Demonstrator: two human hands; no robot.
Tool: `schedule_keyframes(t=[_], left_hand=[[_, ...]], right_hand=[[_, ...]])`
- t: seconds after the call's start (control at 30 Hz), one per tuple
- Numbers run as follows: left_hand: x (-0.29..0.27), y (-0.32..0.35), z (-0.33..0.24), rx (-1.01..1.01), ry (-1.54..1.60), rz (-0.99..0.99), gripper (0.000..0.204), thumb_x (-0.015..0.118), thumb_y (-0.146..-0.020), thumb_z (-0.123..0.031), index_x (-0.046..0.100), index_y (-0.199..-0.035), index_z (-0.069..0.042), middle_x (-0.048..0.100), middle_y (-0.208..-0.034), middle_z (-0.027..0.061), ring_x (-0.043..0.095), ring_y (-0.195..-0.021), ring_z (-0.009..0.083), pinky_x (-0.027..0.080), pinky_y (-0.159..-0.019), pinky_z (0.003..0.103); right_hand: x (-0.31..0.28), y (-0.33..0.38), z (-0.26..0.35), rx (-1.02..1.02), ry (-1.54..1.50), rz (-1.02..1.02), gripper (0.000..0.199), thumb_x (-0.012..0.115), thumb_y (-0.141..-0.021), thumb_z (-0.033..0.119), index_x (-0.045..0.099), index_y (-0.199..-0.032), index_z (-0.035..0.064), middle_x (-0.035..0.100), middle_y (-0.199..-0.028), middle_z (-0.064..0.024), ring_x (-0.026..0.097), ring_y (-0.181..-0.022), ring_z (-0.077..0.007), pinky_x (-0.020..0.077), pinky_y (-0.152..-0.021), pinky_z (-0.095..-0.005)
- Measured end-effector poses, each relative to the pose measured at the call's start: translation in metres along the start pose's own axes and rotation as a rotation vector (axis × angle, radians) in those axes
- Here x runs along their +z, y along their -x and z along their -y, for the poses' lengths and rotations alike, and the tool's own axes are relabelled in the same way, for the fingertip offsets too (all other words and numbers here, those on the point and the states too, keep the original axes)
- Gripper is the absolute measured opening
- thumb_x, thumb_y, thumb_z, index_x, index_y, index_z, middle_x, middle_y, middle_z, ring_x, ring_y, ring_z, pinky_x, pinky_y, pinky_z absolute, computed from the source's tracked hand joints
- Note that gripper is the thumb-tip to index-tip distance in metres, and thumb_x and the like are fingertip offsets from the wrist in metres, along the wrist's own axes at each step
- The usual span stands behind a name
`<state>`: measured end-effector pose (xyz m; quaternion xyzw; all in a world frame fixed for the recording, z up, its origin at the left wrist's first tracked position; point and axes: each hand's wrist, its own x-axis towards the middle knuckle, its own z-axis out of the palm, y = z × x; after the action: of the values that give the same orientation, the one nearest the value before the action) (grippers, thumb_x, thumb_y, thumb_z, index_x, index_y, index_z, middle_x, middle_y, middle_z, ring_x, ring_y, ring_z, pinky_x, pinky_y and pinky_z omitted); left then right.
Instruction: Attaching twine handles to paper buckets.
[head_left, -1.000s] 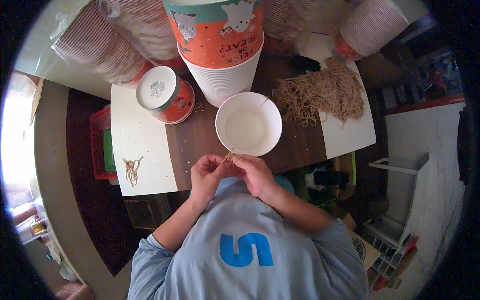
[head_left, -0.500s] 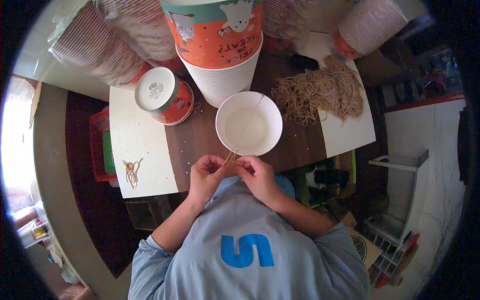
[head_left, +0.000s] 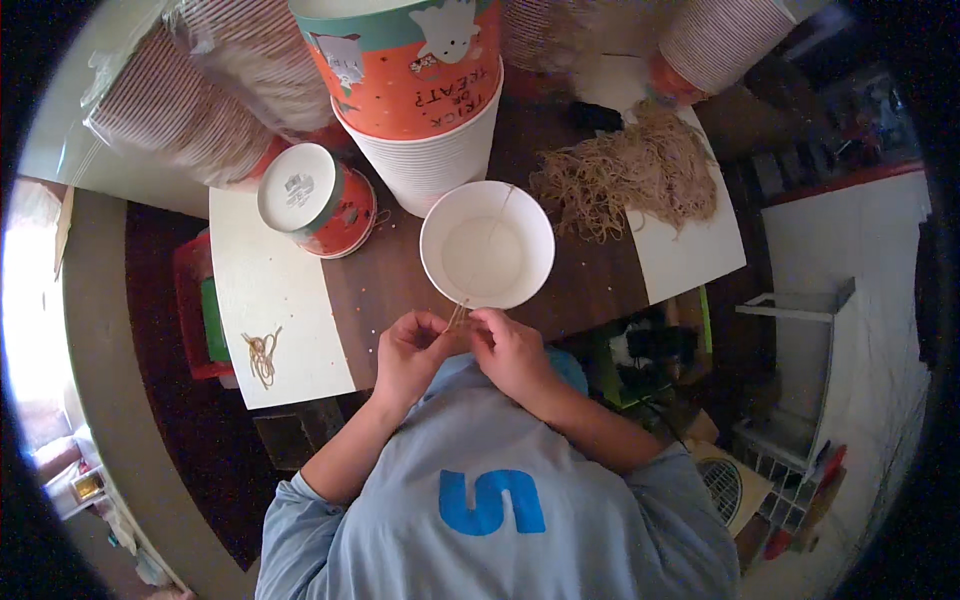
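Note:
A white-lined paper bucket (head_left: 530, 240) stands mouth up just beyond my hands. A thin tan string hangs slack at its far rim and down inside. At the near rim, my left hand (head_left: 408, 357) pinches several strands of tan string (head_left: 457, 315) between thumb and fingers. Right beside it, my right hand (head_left: 512, 352) has its thumb and fingertips closed on the same strands. The fingertips partly hide the string ends, so any knot cannot be made out.
Behind the bucket rises a tall stack of orange printed paper buckets (head_left: 415, 75). An upturned bucket (head_left: 340, 215) stands left of it. A tangled heap of tan string (head_left: 640, 170) lies right. A small string bundle (head_left: 262, 357) rests on the left white panel. Wrapped bucket stacks (head_left: 180, 100) line the back.
The string that ran straight and taut across the bucket's mouth now hangs loose and curved. Both hands stay pinched near the rim, with the right fingers slightly shifted. The whole view has tilted a little.

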<state>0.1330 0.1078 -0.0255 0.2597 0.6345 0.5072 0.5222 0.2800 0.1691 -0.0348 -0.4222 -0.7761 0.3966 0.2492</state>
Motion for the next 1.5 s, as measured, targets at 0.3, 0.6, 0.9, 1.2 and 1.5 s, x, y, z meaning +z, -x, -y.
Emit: schedule_keyframes(t=[0.3,0.6,0.9,1.2,1.5], left_hand=[[-0.002,0.000,-0.001,-0.009,0.026,0.016,0.009,0.064,-0.081,-0.001,0.057,-0.086,-0.001,0.063,-0.079,0.0046,0.060,-0.070,0.0102,0.050,-0.065,0.023],[-0.002,0.000,-0.003,-0.078,0.127,0.076,0.007,0.062,-0.081,0.000,0.056,-0.083,0.002,0.065,-0.077,0.0088,0.064,-0.071,0.0137,0.051,-0.066,0.023],[-0.001,0.001,-0.004,-0.033,-0.073,0.022,0.009,0.064,-0.081,-0.001,0.056,-0.086,0.002,0.064,-0.082,0.0081,0.062,-0.075,0.0134,0.052,-0.068,0.026],[0.002,0.003,-0.011,0.016,-0.095,0.018,0.012,0.063,-0.082,-0.003,0.059,-0.091,0.004,0.064,-0.079,0.0063,0.060,-0.075,0.0107,0.050,-0.069,0.023],[0.001,0.002,-0.013,0.390,-0.527,-0.038,0.010,0.067,-0.076,-0.002,0.064,-0.085,0.000,0.064,-0.081,0.0107,0.061,-0.074,0.0175,0.048,-0.069,0.028]], right_hand=[[0.009,-0.001,-0.008,-0.085,0.140,0.013,0.015,0.061,-0.077,0.005,0.059,-0.092,0.0043,0.063,-0.079,-0.0156,0.063,-0.070,-0.0313,0.0508,-0.059,-0.0373],[0.020,-0.001,-0.016,0.626,-1.043,0.206,0.019,0.057,-0.088,0.014,0.066,-0.094,-0.0016,0.066,-0.084,-0.0047,0.061,-0.079,-0.0110,0.0493,-0.071,-0.0248],[0.009,-0.006,-0.006,0.553,-0.894,0.278,0.020,0.057,-0.087,0.013,0.064,-0.100,-0.0002,0.064,-0.095,-0.0070,0.062,-0.084,-0.0144,0.0487,-0.078,-0.0286],[0.010,-0.006,-0.005,0.846,-1.453,0.268,0.019,0.054,-0.088,0.018,0.063,-0.099,0.0049,0.065,-0.093,-0.0044,0.058,-0.082,-0.0116,0.0443,-0.075,-0.0259],[0.010,-0.007,-0.003,0.802,-1.390,0.223,0.018,0.054,-0.089,0.019,0.063,-0.097,0.0060,0.065,-0.090,-0.0032,0.057,-0.078,-0.0105,0.0429,-0.072,-0.0248]])
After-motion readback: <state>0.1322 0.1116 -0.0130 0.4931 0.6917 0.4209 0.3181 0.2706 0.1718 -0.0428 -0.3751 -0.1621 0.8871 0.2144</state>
